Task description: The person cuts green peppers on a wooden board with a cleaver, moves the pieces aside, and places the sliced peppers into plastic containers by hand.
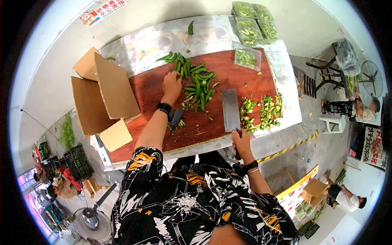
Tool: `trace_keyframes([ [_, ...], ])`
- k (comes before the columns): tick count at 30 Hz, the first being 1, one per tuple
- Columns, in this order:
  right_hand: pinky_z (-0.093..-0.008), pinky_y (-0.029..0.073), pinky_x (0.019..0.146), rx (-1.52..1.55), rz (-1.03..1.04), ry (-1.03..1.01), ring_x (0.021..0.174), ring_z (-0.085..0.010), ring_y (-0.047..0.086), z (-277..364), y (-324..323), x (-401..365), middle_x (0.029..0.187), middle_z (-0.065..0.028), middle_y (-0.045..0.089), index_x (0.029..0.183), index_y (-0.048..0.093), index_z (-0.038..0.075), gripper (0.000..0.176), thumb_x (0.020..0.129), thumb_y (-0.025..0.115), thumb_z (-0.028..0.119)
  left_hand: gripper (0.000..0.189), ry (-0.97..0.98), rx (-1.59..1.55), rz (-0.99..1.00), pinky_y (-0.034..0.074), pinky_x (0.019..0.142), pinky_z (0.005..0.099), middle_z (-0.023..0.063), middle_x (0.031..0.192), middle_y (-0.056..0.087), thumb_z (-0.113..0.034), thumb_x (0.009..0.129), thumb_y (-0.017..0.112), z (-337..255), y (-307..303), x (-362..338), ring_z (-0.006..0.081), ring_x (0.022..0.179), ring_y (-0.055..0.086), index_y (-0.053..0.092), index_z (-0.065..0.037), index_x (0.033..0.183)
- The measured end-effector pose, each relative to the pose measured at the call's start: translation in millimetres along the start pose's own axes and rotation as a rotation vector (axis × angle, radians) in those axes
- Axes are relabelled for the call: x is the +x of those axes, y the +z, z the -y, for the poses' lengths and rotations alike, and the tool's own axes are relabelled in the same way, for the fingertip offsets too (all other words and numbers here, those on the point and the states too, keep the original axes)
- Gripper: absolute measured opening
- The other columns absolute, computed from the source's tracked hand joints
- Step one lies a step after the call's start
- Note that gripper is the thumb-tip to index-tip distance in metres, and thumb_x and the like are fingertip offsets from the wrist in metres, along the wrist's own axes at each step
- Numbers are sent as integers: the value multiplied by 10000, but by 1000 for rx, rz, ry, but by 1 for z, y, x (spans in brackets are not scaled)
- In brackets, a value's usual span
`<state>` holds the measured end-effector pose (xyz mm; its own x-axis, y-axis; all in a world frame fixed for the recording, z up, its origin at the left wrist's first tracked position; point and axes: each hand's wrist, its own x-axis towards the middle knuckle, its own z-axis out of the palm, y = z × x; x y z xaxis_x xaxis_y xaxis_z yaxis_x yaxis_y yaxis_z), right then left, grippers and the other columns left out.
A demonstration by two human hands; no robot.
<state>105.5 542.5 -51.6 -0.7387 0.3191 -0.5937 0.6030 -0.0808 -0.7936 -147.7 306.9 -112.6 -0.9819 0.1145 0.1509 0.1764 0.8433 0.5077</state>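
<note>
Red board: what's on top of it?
Whole green peppers, chopped green pieces, and a clear container near its far edge. The right hand holds a cleaver over it; contact unclear. Board surface beneath these is covered, as is anything behind the left forearm.

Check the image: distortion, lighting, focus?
Head view: strong fisheye, table edges bowed, black corners, bluish fringe at the rim. Head view: wall bright, soft shadow above the table. Head view: peppers and cleaver fairly crisp, person at lower right small and softer.
</note>
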Motion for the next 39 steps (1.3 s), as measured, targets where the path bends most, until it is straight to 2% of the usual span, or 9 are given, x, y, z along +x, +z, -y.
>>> trace_keyframes([
  [4,-236,318,359,-4,48,-62,390,-71,401,-6,2,11,533,12,448,786,493,38,224,867,555,237,185,-73,-329,-53,440,752,420,144,923,547,-100,800,602,-3,-22,-39,323,879,532,558,-19,960],
  [9,-251,327,378,-143,156,-186,416,-72,409,3,23,14,547,4,457,818,513,9,229,865,556,229,190,-172,-339,-32,439,773,389,153,983,541,-116,848,542,6,-53,-125,305,872,545,538,2,997],
  [12,-269,352,417,-158,258,-162,453,-89,433,8,39,9,565,-23,477,852,537,-13,260,851,560,246,232,-347,-412,34,414,862,372,162,1048,554,-124,845,546,18,-69,-166,318,991,532,538,-10,1047],
  [19,-389,426,622,-519,478,-451,676,-286,548,-7,80,-2,761,-192,577,926,547,-49,363,824,553,300,249,-410,-363,-126,443,794,329,122,953,574,-76,824,551,41,-83,-210,258,886,562,532,-34,1069],
  [22,-406,431,638,-565,566,-342,693,-323,562,-3,89,-12,764,-202,582,941,550,-45,367,819,550,302,292,-500,-455,-155,450,760,323,106,901,564,-62,820,549,38,-89,-213,229,831,560,509,-47,1109],
  [27,-411,430,639,-642,569,-324,699,-325,570,-24,99,-8,742,-216,572,914,548,-47,365,816,547,305,301,-426,-435,-147,457,728,319,94,896,562,-51,815,548,42,-82,-218,202,793,551,511,-64,1114],
  [29,-412,423,626,-573,446,-413,683,-329,564,-33,98,-7,730,-224,568,861,540,-45,354,811,557,305,272,-211,-349,-146,463,726,315,110,939,574,-57,818,559,46,-72,-219,199,808,561,533,-52,1089],
  [33,-424,424,634,-572,379,-329,702,-366,566,-28,91,-9,754,-244,573,857,546,-37,349,808,567,308,250,-345,-530,84,456,804,327,133,992,590,-75,816,593,26,-67,-209,269,895,581,554,-22,1057],
  [39,-424,422,622,-578,347,-411,694,-379,556,-27,94,-17,745,-243,568,851,537,-40,348,812,566,305,260,-53,-426,-56,467,737,362,144,939,555,-15,770,594,30,-46,-208,304,832,565,580,-24,1030],
])
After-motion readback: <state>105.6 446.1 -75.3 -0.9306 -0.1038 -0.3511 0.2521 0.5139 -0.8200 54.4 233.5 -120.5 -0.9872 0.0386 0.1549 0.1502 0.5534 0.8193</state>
